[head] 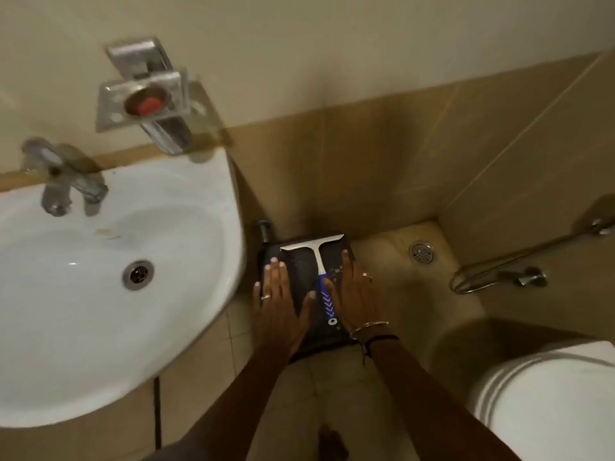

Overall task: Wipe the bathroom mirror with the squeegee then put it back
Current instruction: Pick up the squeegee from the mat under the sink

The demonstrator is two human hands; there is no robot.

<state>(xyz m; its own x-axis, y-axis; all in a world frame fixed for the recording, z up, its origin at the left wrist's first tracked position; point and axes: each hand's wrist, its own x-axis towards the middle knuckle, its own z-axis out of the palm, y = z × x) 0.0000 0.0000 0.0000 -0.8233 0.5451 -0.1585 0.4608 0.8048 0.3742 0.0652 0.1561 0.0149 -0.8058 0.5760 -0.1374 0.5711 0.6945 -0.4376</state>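
Squeegee with a white T-shaped blade and blue chevron-marked handle (322, 277) lies flat on a black rectangular stand (301, 261) on the tiled floor (382, 261), blade toward the wall, handle toward me. I see my left hand (278, 299) spread flat, palm down, on the stand just left of the handle, gripping nothing. My right hand (356, 294) is also spread, fingers straight, just right of the handle, its thumb beside or touching the blue grip; I cannot tell which. The white ceramic washbasin (186, 181) sits to the left with a blurred chrome tap (63, 181). A round floor drain (422, 253) lies near the stand's right, and a white toilet (549, 394) is at lower right.
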